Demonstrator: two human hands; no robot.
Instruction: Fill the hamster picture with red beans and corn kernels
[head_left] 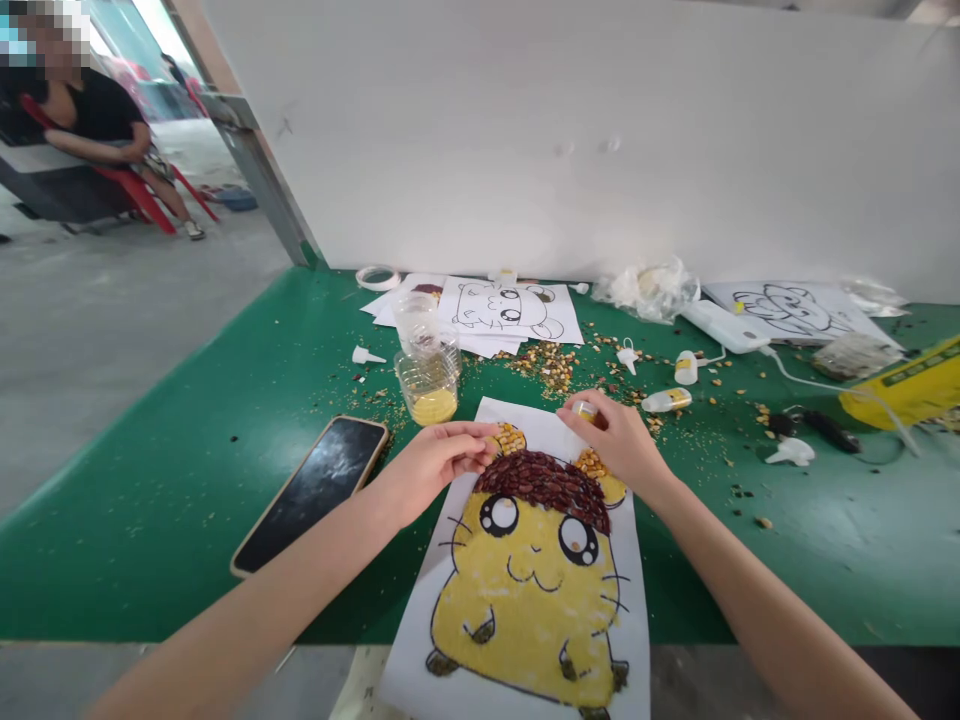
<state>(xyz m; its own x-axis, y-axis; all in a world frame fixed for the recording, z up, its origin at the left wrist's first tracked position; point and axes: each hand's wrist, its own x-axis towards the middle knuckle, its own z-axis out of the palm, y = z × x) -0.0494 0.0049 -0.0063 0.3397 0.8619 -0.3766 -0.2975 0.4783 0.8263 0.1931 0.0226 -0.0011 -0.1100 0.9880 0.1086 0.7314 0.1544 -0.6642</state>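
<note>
A white sheet with a yellow hamster picture (536, 600) lies over the front edge of the green table. Dark red beans (544, 480) cover the top of its head, and corn kernels (511, 439) fill part of its ears. At the left ear is my left hand (457, 450), its fingers pinched together; whatever they hold is too small to make out. My right hand (611, 435) is closed around a small white-capped bottle (585, 410) above the right ear.
Left of the sheet lies a phone (315, 490). Clear plastic cups (427, 380) stand behind my left hand. Scattered kernels (551, 365), glue bottles (667, 400) and drawings (510, 308) are farther back. A yellow bag (907, 385) is at right. A person (105, 125) sits at far left.
</note>
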